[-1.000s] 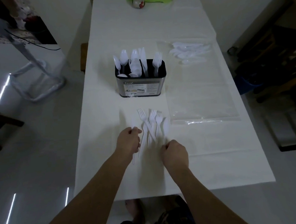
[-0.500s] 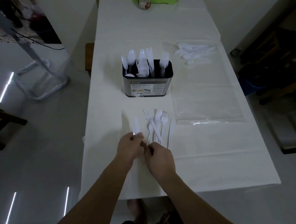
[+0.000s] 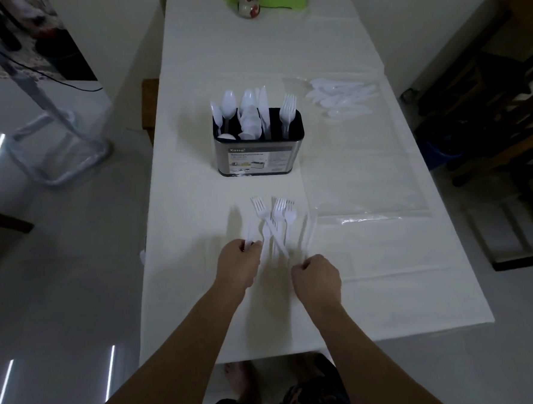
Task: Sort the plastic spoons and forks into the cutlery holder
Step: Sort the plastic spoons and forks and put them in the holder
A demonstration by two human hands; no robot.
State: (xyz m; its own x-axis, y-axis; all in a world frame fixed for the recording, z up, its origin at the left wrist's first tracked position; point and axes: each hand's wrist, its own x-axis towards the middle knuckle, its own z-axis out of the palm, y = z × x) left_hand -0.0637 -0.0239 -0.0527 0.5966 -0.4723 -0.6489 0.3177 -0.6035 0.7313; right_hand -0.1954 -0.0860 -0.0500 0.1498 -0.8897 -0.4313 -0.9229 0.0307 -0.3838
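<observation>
Long table [image 3: 373,289] under a smooth white cloth, running up the middle of the frame. Just above centre sits the oval brushed-metal cutlery holder [image 3: 259,153] with a black rim and a paper label on its front. It's split into slots: the left ones hold glossy white plastic spoons [image 3: 228,105] standing bowl-up, the middle has a white plastic knife [image 3: 263,106] and more spoon-shaped bits bunched together, and the right slot has a few white plastic forks [image 3: 287,108], tines up.

Below it, a loose crisscrossed bundle of thin white plastic forks on the cloth [image 3: 275,220]. The left hand [image 3: 238,264] is pinched closed around the handle of a flat white plastic piece [image 3: 250,231] at the left edge of the bundle; can't tell if it's a knife or a spoon. The right hand [image 3: 317,280] is curled into a loose fist by the handle ends, and I can't tell whether it's actually got anything.

To the right lies a crinkly clear plastic bag [image 3: 368,195], flat on the table, and a heap of white plastic spoons in the upper right [image 3: 340,99].
</observation>
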